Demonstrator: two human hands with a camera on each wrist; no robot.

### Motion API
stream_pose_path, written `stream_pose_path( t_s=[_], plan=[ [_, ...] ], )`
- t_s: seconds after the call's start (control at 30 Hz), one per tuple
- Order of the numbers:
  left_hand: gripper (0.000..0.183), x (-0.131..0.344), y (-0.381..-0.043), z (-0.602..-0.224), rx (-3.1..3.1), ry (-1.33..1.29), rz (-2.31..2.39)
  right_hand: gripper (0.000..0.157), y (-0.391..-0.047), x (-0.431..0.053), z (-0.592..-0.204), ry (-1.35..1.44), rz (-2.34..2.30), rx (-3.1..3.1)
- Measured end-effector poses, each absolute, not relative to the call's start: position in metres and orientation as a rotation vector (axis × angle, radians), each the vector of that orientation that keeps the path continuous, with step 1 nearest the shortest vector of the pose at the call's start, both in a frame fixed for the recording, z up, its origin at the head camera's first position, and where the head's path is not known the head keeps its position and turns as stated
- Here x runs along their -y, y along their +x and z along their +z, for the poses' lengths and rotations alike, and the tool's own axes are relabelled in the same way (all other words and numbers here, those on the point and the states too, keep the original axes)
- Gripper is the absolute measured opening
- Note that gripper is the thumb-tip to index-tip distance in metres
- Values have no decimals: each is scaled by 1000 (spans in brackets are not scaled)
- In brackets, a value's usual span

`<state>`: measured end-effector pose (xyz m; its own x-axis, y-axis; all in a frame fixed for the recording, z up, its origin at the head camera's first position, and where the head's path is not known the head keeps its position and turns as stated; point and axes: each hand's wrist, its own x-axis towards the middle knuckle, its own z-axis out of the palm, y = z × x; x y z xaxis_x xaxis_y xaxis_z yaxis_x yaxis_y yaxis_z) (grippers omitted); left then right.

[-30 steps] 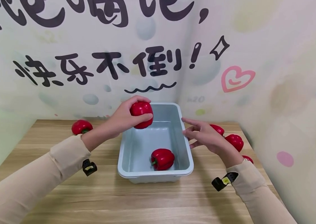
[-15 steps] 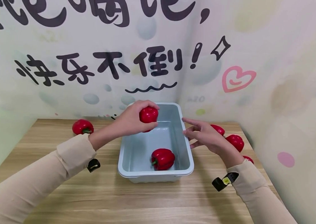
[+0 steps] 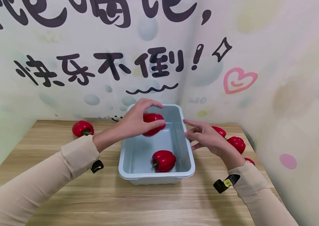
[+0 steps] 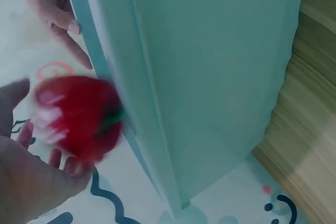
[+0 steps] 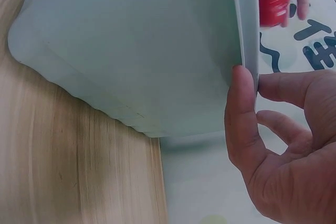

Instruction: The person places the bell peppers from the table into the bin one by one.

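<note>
My left hand (image 3: 134,121) is over the back left part of a pale blue plastic bin (image 3: 121,158). Its thumb and fingers are spread around a red bell pepper (image 3: 153,117), blurred by motion. In the left wrist view a gap shows between the thumb and this bell pepper (image 4: 79,116), whose green stem faces the bin. My right hand (image 3: 208,138) pinches the bin's right rim, thumb on one side and fingers on the other in the right wrist view. Another red bell pepper (image 3: 164,160) lies on its side inside the bin, near the front.
One red bell pepper (image 3: 83,128) sits on the wooden table (image 3: 105,201) at the back left. Several more, including a front one (image 3: 236,144), lie right of the bin, partly behind my right arm. A printed wall covering (image 3: 204,103) stands behind the table.
My left hand has moved right and farther over the bin. Its fingers have spread from the bell pepper, which now sits lower between them. The right hand keeps its place on the rim.
</note>
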<state>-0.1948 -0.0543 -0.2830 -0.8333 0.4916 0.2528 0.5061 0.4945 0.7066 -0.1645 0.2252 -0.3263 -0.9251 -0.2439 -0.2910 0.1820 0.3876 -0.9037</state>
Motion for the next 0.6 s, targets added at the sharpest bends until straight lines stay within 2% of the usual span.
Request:
stream_pose_path(
  t_s=[0.23, 0.6],
  plan=[
    [42, 60, -192, -274, 2614, -951, -1358, 66, -165, -224, -328, -45, -1549, -2285],
    [38, 78, -195, -277, 2648, -925, -1419, 68, -164, -224, -328, -60, -1540, -2300]
  ],
)
